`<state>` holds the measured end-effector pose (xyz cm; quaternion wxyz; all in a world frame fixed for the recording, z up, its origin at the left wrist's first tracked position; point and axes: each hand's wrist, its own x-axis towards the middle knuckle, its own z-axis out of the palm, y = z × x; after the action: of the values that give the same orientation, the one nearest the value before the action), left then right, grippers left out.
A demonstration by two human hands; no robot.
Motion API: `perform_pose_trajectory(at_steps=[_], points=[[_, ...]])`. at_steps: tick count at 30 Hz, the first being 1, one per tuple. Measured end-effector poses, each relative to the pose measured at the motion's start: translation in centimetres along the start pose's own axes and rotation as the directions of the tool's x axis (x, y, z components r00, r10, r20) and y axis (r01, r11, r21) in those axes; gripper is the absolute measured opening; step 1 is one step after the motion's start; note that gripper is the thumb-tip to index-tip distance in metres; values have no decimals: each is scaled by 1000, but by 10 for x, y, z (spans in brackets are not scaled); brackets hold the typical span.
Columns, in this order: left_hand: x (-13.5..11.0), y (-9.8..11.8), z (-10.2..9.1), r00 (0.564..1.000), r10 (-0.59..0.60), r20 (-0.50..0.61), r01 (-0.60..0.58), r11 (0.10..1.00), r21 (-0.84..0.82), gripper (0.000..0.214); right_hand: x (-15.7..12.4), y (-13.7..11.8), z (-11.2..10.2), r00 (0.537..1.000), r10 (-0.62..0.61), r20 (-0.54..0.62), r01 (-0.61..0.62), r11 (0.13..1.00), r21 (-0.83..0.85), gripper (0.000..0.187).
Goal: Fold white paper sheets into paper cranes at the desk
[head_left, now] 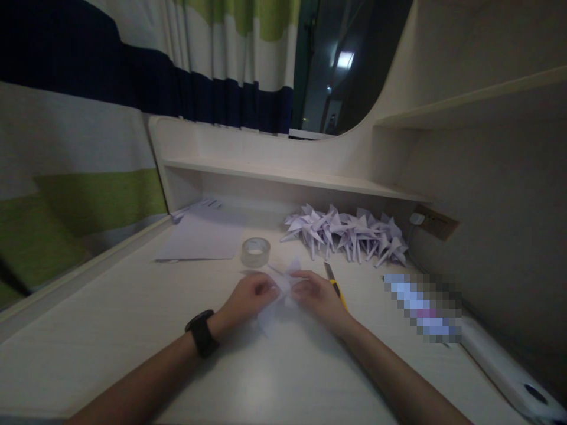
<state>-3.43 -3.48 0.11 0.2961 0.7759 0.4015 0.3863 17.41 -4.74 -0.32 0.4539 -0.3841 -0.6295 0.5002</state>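
Note:
Between my hands is a white paper pinwheel (284, 284), its folded blades smeared by motion. My left hand (250, 298), with a black watch on the wrist, pinches the paper from the left between thumb and fingers. From the other side my right hand (319, 300) closes its fingertips on the paper near the centre. A roll of clear tape (256, 252) lies just beyond my left hand. Close to my right hand rests a yellow utility knife (335, 283) with its blade pointing away from me.
Several finished paper pinwheels (349, 230) are heaped at the back right. A stack of white paper (201, 236) lies at the back left. A long white device (500, 363) and a pixelated item (420, 307) sit along the right wall, below a low shelf (283, 175) and socket.

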Motion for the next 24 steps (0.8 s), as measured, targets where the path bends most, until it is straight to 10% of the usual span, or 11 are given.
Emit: perform_pose_trajectory(at_steps=[12,24], points=[[-4,2,1,998,69,-12,-66,986,155,13,2,0,-6,999,6,-38,-5,999,34,42],[-1,6,-11,926,214,310,-292,928,230,25,3,5,-10,999,-28,-37,26,997,-67,28]])
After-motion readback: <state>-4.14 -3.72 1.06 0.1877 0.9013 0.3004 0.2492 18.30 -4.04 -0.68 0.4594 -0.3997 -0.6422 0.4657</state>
